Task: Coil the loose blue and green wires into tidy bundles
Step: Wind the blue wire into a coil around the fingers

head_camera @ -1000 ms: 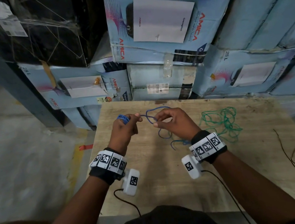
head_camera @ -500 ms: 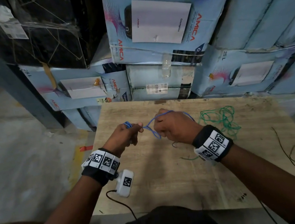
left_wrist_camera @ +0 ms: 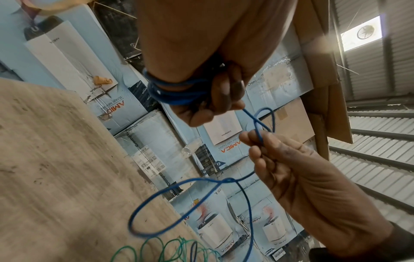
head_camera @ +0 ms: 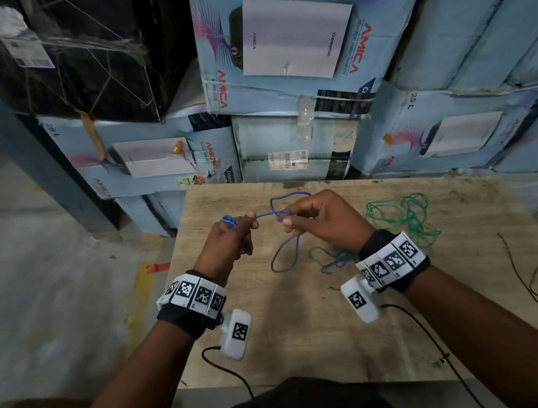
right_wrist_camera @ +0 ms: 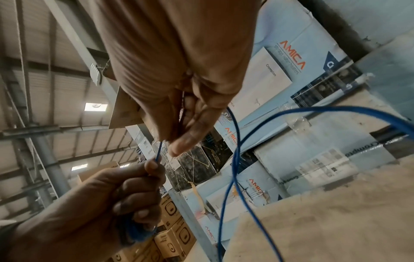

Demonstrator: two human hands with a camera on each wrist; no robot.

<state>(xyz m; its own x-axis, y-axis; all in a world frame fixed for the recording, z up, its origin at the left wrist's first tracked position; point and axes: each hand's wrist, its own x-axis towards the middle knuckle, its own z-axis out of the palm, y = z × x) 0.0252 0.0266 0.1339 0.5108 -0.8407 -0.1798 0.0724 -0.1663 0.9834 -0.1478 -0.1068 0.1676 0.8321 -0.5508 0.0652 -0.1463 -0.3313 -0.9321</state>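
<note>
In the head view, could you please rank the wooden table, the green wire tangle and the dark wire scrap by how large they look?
1. Wooden table, by far the largest.
2. Green wire tangle.
3. Dark wire scrap; its spread looks close to the tangle's, so this order is unsure.

Since half a second ago the right hand has drawn away from the left hand, so a short straight run of the thin blue plastic-coated wire now spans the gap between their fingertips. A loop of that wire now stands above the right hand toward the far edge of the worn wooden table, and a long loop hangs below it, reaching down toward the tabletop.
</note>
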